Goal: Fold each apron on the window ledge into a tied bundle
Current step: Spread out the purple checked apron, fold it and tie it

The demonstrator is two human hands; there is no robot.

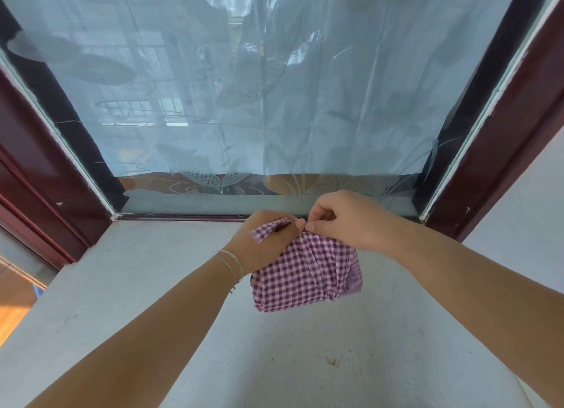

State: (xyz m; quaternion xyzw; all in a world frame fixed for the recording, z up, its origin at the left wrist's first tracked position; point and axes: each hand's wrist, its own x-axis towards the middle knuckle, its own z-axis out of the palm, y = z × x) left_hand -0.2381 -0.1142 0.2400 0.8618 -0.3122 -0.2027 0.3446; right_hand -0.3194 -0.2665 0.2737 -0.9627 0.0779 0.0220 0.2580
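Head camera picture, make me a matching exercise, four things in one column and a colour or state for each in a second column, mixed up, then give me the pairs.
Things:
1. apron
2. window frame
3. ledge
4. left hand

Colours or states:
A. dark red
B. pale grey, speckled
C. purple and white checks, folded into a bundle
D. thin bracelets on its wrist, gripping a cloth strap

Pairs: 1-C, 2-A, 3-B, 4-D
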